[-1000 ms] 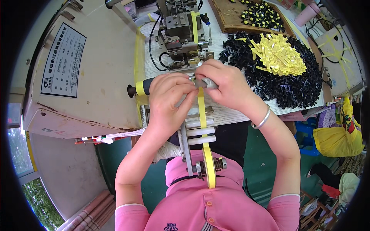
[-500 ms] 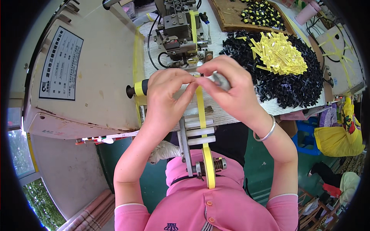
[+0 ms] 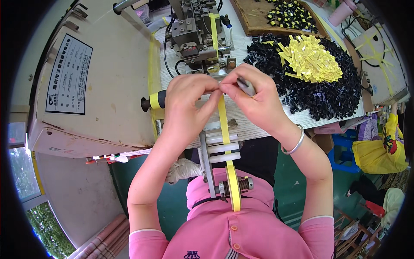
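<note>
Pink short-sleeved polo shirt (image 3: 241,235) (buttoned), silver bangle (image 3: 294,144) on wrist.

I counted two hands, my left hand (image 3: 185,103) and right hand (image 3: 254,101), one yellow strap (image 3: 224,129), and three white rollers (image 3: 222,148). One pile of black clips (image 3: 327,93) and one heap of yellow strips (image 3: 310,58) lay there.

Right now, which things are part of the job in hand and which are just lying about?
In use:
left hand
right hand
yellow tape
roller guide
small machine

Lying about:
black parts pile
yellow strips
pink cup
wooden tray
</note>
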